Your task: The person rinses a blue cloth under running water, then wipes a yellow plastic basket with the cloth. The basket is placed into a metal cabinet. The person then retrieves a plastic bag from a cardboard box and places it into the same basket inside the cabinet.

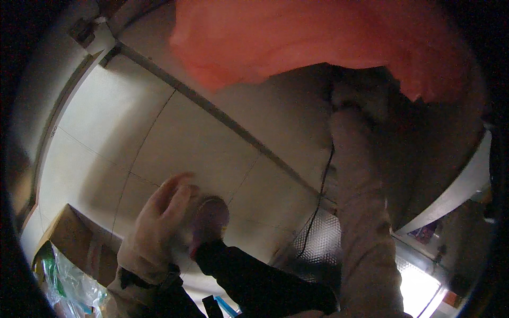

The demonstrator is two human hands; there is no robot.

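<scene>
My left hand (161, 217) hangs over the tiled floor, its fingers loosely bent and apart with nothing visible in them. Just to its right in the picture is a shoe (211, 216) at the end of a leg in black trousers (260, 275). A broad piece of salmon-red cloth (297, 37) spans the top of the view. My right forearm (366, 212), in a light brown sleeve, stretches up beneath it. The right hand (363, 98) lies in deep shadow under the cloth's edge; its fingers cannot be made out.
An open cardboard box (79, 233) at lower left holds clear and green plastic wrapping (69, 281). A black cable (317, 206) dangles beside the right forearm, near a silvery dimpled sheet (321, 241). A pale slanted edge (450, 201) runs along the right. A dark strip (222, 116) crosses the floor.
</scene>
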